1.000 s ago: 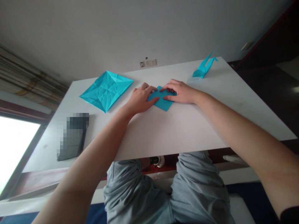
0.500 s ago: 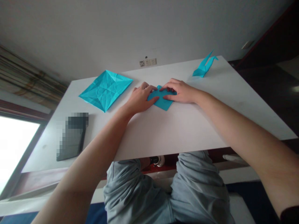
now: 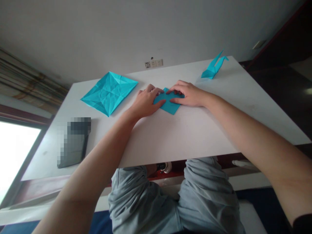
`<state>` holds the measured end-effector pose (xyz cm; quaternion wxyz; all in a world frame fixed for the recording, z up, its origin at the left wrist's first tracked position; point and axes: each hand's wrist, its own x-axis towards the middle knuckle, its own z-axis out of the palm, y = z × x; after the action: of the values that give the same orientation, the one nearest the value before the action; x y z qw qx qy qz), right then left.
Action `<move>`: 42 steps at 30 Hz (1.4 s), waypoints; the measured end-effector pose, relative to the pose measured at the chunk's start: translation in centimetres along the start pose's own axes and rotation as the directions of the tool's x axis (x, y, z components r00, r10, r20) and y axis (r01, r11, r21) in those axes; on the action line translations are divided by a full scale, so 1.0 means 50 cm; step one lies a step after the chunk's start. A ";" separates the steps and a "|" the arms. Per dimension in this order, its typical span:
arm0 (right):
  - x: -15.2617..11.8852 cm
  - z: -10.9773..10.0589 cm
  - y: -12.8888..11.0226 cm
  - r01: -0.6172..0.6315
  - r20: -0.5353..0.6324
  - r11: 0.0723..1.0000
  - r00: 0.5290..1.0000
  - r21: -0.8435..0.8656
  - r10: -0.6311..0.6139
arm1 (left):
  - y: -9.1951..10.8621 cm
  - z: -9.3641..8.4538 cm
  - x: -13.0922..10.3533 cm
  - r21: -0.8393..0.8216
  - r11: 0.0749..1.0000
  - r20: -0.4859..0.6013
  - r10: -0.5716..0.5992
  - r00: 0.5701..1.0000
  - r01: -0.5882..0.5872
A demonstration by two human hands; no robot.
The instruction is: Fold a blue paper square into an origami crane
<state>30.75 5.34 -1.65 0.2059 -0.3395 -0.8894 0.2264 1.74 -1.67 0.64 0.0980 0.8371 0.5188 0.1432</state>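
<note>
A small blue sheet of origami paper [image 3: 170,106], folded into a diamond-like shape, lies on the white table. My left hand [image 3: 148,101] grips its left side, the thumb on top and the fingers at the far edge. On the right side my right hand [image 3: 188,95] holds it the same way, with thumb and forefinger on the paper. The fingertips of both hands almost meet near the far corner. Parts of the paper's sides are hidden under the fingers.
A larger creased blue paper [image 3: 109,92] lies to the left on the white table [image 3: 180,136]. At the far right stands a folded blue paper crane [image 3: 213,68]. A dark, partly pixelated flat device [image 3: 74,146] is near the left edge. Wall sockets [image 3: 153,63] sit behind the table.
The view has shifted very slightly. Both hands keep nearly the same hold on the folded paper.
</note>
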 end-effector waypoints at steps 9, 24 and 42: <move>0.002 0.001 0.000 -0.007 0.006 1.000 1.000 -0.004 0.007 | -0.003 0.002 0.003 -0.005 1.000 -0.008 0.009 1.000 -0.009; 0.002 0.001 -0.004 -0.015 0.006 0.999 1.000 -0.030 0.015 | -0.007 0.004 0.002 -0.006 1.000 -0.015 0.003 1.000 -0.003; 0.002 -0.001 -0.010 -0.025 0.010 0.998 1.000 -0.056 0.025 | -0.001 0.003 0.007 0.000 1.000 -0.005 0.007 1.000 -0.007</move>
<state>30.46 5.08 -1.32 0.1886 -0.3549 -0.8922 0.2061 1.90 -1.36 0.51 0.0964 0.8386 0.5160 0.1455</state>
